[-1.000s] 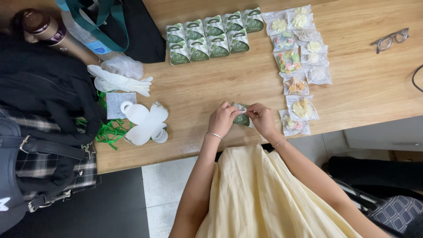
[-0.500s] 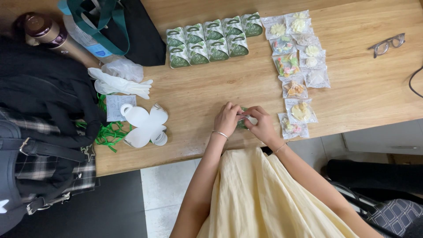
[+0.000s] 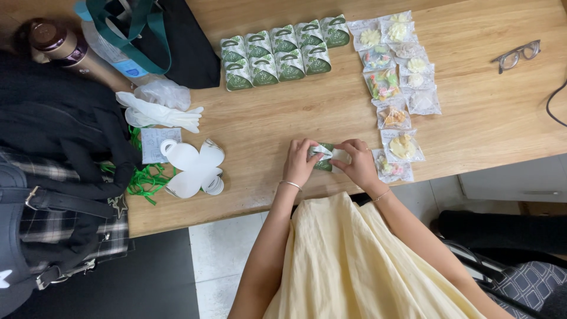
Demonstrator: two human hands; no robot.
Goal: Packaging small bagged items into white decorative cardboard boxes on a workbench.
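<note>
Near the front edge of the wooden tabletop, the left hand and right hand grip a small green-and-white paper box between them, fingers curled over its top. Just right of it lie clear candy packets in two columns running toward the back edge. Finished green boxes stand in two rows at the back. Flat white cutouts, green ribbon and white gloves lie to the left; eyeglasses rest far right.
</note>
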